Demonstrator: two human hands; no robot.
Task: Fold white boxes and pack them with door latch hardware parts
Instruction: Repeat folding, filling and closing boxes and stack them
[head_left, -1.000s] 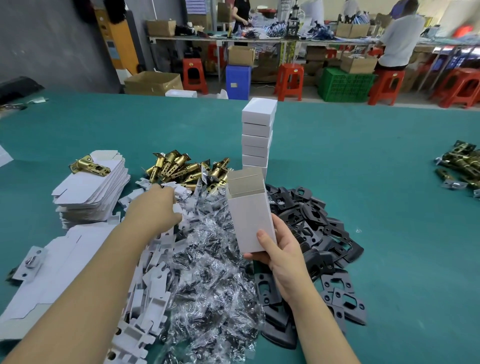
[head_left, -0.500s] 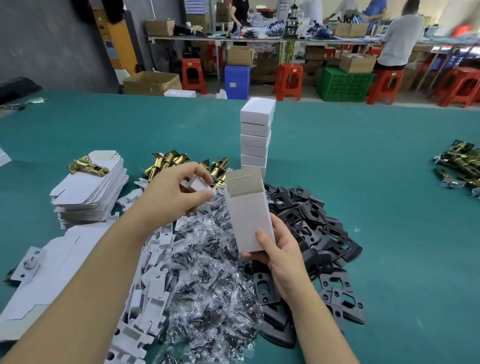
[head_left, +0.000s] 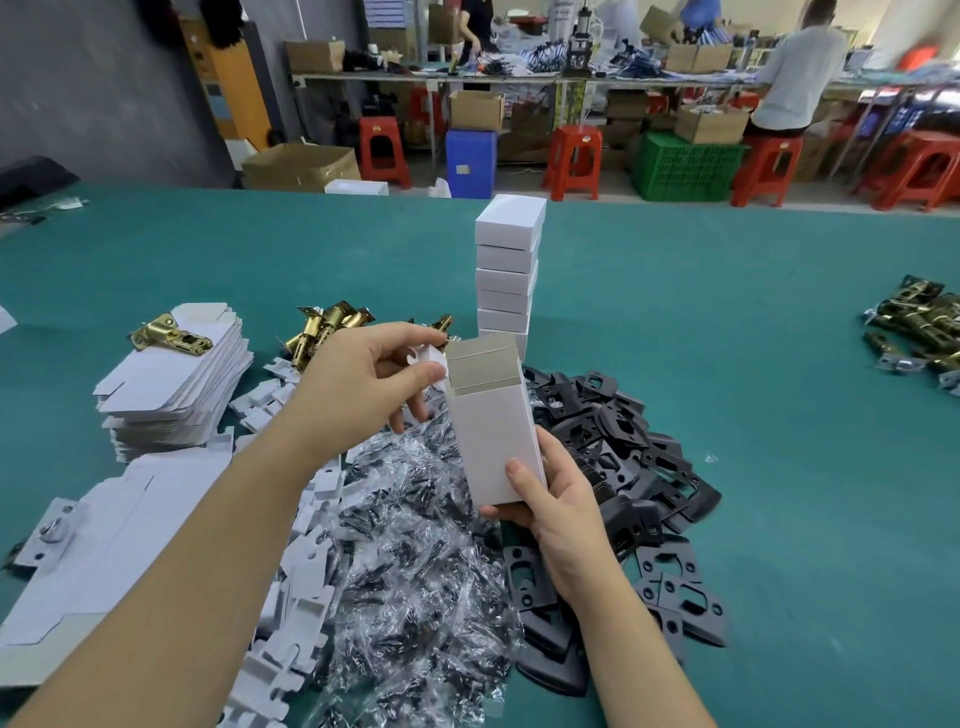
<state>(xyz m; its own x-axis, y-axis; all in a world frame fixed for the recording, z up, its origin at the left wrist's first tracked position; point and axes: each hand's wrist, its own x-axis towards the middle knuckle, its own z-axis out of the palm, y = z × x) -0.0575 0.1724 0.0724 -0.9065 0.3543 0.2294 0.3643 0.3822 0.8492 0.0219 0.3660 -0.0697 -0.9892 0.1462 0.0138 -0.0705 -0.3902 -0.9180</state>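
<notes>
White box (head_left: 493, 436) upright between hands

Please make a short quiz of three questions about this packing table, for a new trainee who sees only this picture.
1. True or false: the white box that the right hand holds has its top flaps open.
2. What does the left hand pinch beside the mouth of the box?
A. a brass latch
B. a small white card insert
C. a black strike plate
3. Fill in the missing word: the stack of finished boxes stands ______ the held box, farther from the person.

Key
1. True. The grey inside of the flaps shows at the top.
2. B. The brass latches and the black plates lie in heaps on the green table.
3. behind
</notes>
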